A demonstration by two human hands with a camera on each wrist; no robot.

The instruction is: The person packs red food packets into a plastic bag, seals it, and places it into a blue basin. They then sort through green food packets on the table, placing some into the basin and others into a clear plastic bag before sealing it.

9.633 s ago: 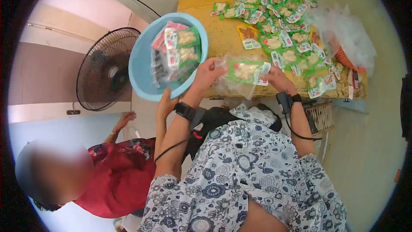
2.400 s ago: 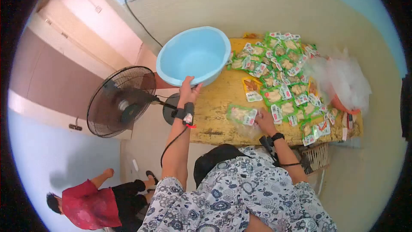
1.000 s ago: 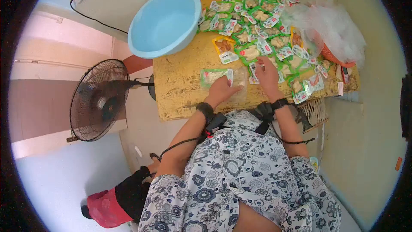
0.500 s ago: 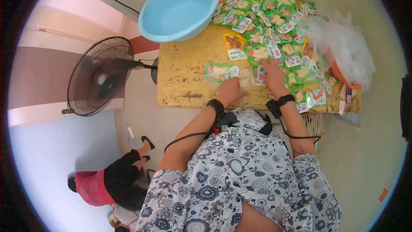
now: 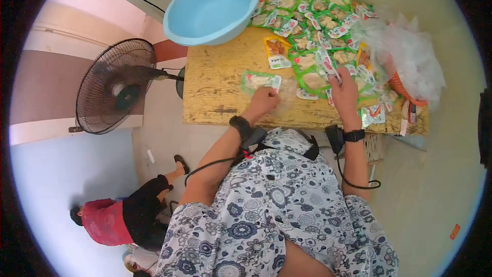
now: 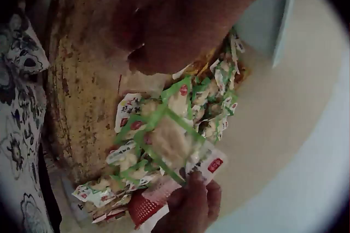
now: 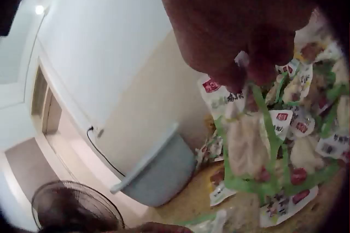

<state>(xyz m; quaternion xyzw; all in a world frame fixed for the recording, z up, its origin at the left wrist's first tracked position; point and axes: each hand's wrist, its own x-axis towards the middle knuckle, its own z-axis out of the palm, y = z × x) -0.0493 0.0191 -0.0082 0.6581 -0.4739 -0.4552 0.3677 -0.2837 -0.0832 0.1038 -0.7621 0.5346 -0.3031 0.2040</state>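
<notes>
Near the table's front edge, my left hand (image 5: 262, 104) grips a clear plastic bag (image 5: 288, 92) with a green-edged packet (image 5: 256, 81) in it. My right hand (image 5: 344, 92) pinches the white end of another green-edged packet (image 5: 313, 79) of pale food at the front of the pile. In the left wrist view that packet (image 6: 172, 143) is raised and tilted below my right hand's fingertips (image 6: 197, 181). It hangs from my right hand (image 7: 235, 20) in the right wrist view. My left hand (image 6: 191, 20) has curled fingers.
A pile of packets (image 5: 328, 21) covers the table's (image 5: 210, 85) back right. A blue basin (image 5: 212, 8) stands at the back left. Clear bags (image 5: 412, 57) lie over a red basket (image 5: 405, 90) at the right. A fan (image 5: 118, 87) and a person in red (image 5: 107, 223) are at the left.
Since half a second ago my right hand has raised a packet from the pile. Earlier the basin held packets and was tipped up; now it stands empty. The person in red has moved away.
</notes>
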